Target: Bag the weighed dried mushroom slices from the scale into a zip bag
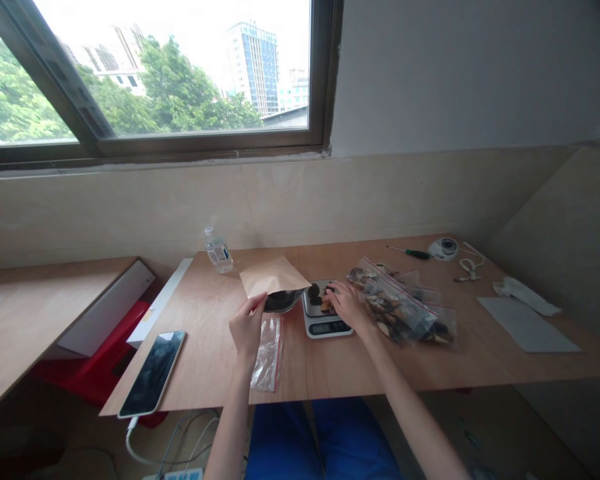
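My left hand [247, 325] pinches the lower edge of a brown paper pouch [273, 275], whose dark mouth gapes toward me and to the right. Beside it stands a white kitchen scale [329, 328] with a small display on its front. Several dark and brown flat pieces [314, 291] lie on its plate. My right hand [347, 303] reaches over the plate, its fingers curled down onto some of these pieces; what is under the fingertips is partly hidden. A flat, clear zip bag [267, 360] with a red seal lies below the pouch.
Clear zip bags [403, 303] full of similar pieces lie right of the scale. A water bottle [219, 251], a phone [153, 373] on a charging cable, a green screwdriver [416, 254], a white dome camera [445, 249] and white paper [527, 325] also lie about the table.
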`<state>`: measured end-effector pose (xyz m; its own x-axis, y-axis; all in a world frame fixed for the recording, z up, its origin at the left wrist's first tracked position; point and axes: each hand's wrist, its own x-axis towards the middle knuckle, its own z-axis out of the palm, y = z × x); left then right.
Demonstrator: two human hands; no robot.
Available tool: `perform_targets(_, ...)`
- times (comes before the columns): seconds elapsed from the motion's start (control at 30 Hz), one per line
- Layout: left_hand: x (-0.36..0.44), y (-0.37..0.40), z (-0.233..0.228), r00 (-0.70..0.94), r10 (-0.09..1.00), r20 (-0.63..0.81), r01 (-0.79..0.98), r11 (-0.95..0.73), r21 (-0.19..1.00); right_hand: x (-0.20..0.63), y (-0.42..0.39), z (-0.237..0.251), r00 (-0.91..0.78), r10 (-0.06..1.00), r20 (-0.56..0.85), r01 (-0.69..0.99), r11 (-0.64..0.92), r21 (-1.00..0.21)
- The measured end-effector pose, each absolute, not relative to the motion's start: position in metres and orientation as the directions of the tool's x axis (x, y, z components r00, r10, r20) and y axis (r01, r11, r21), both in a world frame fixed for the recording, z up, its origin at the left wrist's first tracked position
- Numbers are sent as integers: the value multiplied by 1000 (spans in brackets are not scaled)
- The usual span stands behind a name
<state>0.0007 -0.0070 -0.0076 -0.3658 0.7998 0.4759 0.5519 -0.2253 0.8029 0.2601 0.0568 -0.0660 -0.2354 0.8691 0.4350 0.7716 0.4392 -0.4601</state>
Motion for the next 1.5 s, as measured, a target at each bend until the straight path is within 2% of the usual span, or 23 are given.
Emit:
perform_targets(0.23, 2, -9, -7, -365, 801, 474, 548, -227, 805, 265, 49, -68, -217, 864, 454, 803, 423, -420)
perform_targets(0.7, 2, -8, -8, -375, 790, 486, 537, -243, 808, 268, 26, -70, -203, 867, 455, 809, 410, -421)
perform_targets(0.97, 1, -8, -10, -383, 791, 478, 521, -242, 819, 271, 20, -67, -167, 837, 521, 807, 420, -416)
perform_targets(1.1, 3, -8, -10, -369, 794, 484, 524, -252, 813, 253, 7, -40, -92, 791, 605, 694, 487, -530)
perform_targets(1.2, 7, -8, -10, -364, 793, 489, 549, -241, 800, 222, -8, -12, -212, 756, 619, 516, 624, -586)
perform_targets(1.27, 10, -9, -10, -376, 786, 491, 556, -233, 798, 198, -14, -1, -392, 714, 580, 436, 700, -566)
perform_targets(1.33, 13, -11, -10, -394, 778, 490, 551, -227, 803, 174, -14, 2, -506, 706, 496, 467, 707, -531)
perform_targets(1.5, 19, -24, -15, -402, 786, 469, 535, -214, 817, 129, 9, -6, -547, 815, 191, 679, 566, -467)
